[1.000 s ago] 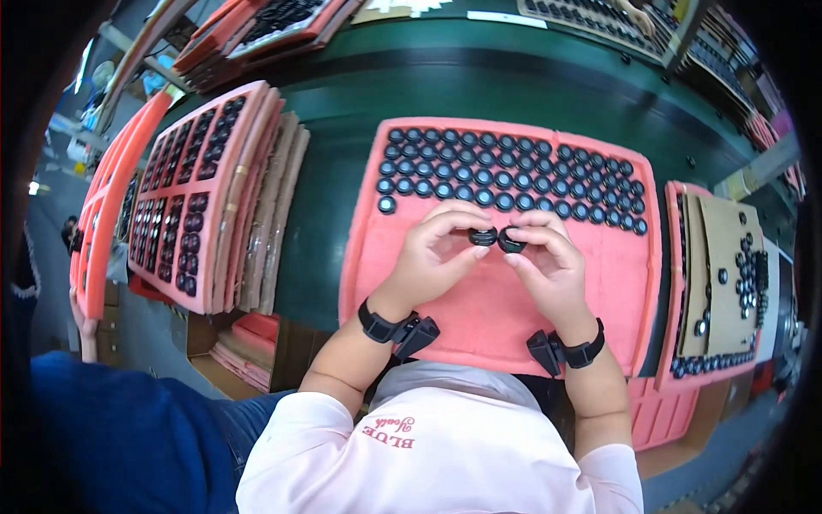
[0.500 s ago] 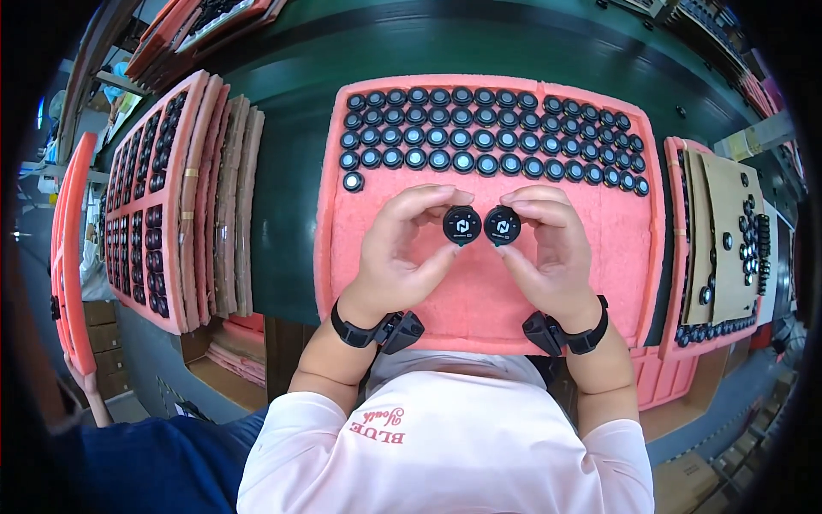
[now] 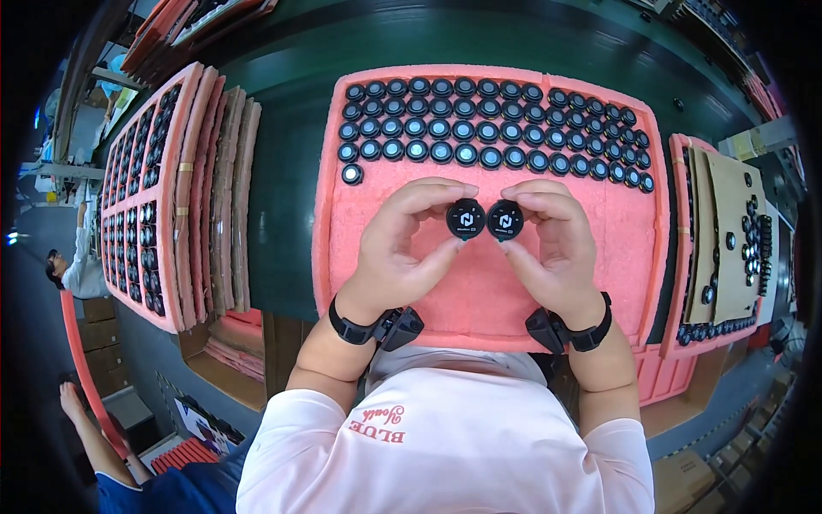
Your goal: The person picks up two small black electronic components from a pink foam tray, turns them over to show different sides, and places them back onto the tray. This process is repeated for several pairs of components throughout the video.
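Note:
Between thumb and fingers, my left hand (image 3: pixel 407 236) pinches a round black disc-shaped unit (image 3: pixel 466 220) with a white logo on its face. A matching black disc (image 3: pixel 505 220) is pinched the same way by my right hand (image 3: pixel 552 236). The two discs are side by side, faces up, their rims touching or nearly so. Both are held over the bare front part of a pink foam tray (image 3: pixel 479 313). Rows of similar black round units (image 3: pixel 463 131) with pale round centres fill the tray's far part, and a single one (image 3: pixel 352 174) starts another row at the left.
At the left stands a stack of pink trays (image 3: pixel 184 206) loaded with black units. On the right, a brown cardboard sheet (image 3: pixel 728 223) carries scattered units. A green work surface (image 3: pixel 291 171) runs beneath. Beyond the left stack, a co-worker's arm (image 3: pixel 90 433) is beside a pink tray edge.
The two discs have come closer together, and their faces tilt more toward me. At the left, the co-worker and the pink tray have shifted lower, and another person shows there.

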